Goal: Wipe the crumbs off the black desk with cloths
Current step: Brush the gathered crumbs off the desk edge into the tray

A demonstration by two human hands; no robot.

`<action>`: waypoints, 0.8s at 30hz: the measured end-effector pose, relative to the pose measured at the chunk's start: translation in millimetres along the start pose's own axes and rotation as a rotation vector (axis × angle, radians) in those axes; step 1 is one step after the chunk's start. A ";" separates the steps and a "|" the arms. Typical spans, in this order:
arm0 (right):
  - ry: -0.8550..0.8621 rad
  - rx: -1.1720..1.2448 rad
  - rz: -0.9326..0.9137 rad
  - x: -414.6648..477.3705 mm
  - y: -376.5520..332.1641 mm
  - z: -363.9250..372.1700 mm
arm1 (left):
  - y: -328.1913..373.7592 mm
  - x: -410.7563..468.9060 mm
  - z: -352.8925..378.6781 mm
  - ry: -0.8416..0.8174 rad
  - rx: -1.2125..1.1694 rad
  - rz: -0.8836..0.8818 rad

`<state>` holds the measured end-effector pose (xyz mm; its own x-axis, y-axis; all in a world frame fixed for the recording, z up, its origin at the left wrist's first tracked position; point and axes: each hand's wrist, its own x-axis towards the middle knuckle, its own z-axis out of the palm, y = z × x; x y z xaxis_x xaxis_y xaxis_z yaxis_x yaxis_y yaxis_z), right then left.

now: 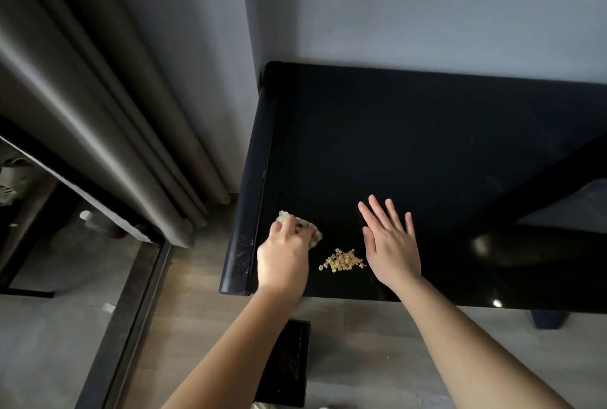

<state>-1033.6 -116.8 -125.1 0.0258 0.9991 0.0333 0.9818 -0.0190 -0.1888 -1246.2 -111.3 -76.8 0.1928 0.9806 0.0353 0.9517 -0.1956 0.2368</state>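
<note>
Yellowish crumbs (341, 261) lie near the black desk's (427, 146) 6 o'clock edge, between the hands: at 4 o'clock from the bunched cloth (314, 237) that the left hand (282, 254) grips, with the flat, straight-fingered right hand (391, 244) just beside them at 3 o'clock.

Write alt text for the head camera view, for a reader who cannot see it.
A person's left hand grips a crumpled cloth on a black desk, just left of a small pile of pale crumbs. The right hand, fingers straight, is spread open on the pile's other side.
</note>
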 end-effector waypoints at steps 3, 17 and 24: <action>0.072 0.095 0.003 -5.8 9.0 -2.0 | 9.5 -11.8 5.2 -0.013 -0.091 0.035; -0.276 1.668 0.466 -67.0 -74.4 -106.2 | 36.5 -63.8 -76.9 0.007 -1.442 -0.287; -0.660 1.894 0.357 -130.6 -105.8 -73.0 | 4.7 -132.4 -56.3 -0.027 -1.553 -0.384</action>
<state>-1127.1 -248.0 -37.8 -0.3529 0.8277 -0.4363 -0.4484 -0.5589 -0.6976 -1280.8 -241.4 -25.7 0.0303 0.9626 -0.2691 -0.2093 0.2694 0.9400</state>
